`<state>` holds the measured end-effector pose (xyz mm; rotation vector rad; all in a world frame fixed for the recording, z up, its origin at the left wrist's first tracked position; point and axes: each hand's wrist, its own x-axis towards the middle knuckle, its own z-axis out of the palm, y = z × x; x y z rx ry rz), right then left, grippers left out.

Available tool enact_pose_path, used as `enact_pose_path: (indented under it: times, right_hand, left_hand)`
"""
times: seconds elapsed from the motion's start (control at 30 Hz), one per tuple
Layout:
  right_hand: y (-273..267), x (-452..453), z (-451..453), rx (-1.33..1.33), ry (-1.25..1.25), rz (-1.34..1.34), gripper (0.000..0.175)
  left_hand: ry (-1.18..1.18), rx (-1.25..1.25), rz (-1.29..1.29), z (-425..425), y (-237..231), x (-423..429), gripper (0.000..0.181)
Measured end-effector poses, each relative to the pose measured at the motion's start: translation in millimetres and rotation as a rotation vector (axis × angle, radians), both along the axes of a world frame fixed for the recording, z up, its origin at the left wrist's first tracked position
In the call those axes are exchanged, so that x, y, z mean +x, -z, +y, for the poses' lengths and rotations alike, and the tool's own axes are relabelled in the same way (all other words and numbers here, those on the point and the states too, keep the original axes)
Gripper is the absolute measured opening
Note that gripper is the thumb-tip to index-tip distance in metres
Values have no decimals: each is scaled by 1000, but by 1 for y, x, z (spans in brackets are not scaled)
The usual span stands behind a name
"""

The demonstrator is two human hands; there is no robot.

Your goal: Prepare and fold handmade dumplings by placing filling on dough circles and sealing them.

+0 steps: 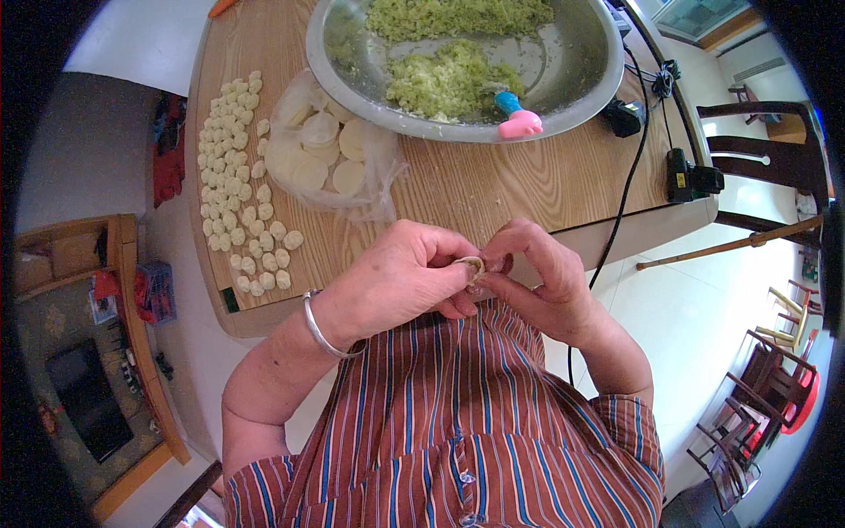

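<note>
Between my two hands, at the table's front edge, is a small dumpling (473,264) with a bit of green filling showing in its wrapper. My left hand (409,277), with a silver bangle at the wrist, pinches it from one side. The fingertips of my right hand (538,270) grip its other side; the fingers hide much of it. Beyond them stands a large metal basin (561,122) with chopped green filling (436,82) inside. A spoon with a pink and blue handle (518,122) leans on its rim. Round dough wrappers (310,168) lie in a clear plastic bag (376,198).
Many folded dumplings (228,165) stand in rows on the left of the wooden table (449,178). Black cables (627,218) and power adapters (690,178) lie along the right edge. A wooden chair (766,152) stands beyond that side. An orange object (221,8) lies at the far left corner.
</note>
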<state>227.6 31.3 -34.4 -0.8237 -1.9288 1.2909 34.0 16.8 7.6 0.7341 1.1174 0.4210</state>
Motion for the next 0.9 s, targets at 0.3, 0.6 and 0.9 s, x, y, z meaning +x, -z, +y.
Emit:
enact_pose_path:
  times: [0.3, 0.6, 0.9]
  right_hand:
    - [6, 0, -1, 187, -16, 10, 19]
    - [17, -10, -8, 366, 131, 87, 20]
    - [9, -7, -4, 619, 66, -23, 28]
  left_hand:
    - [75, 30, 35, 3, 0, -1, 19]
    - [-89, -58, -86, 1, 2, -2, 18]
    - [-102, -4, -7, -2, 4, 1, 12]
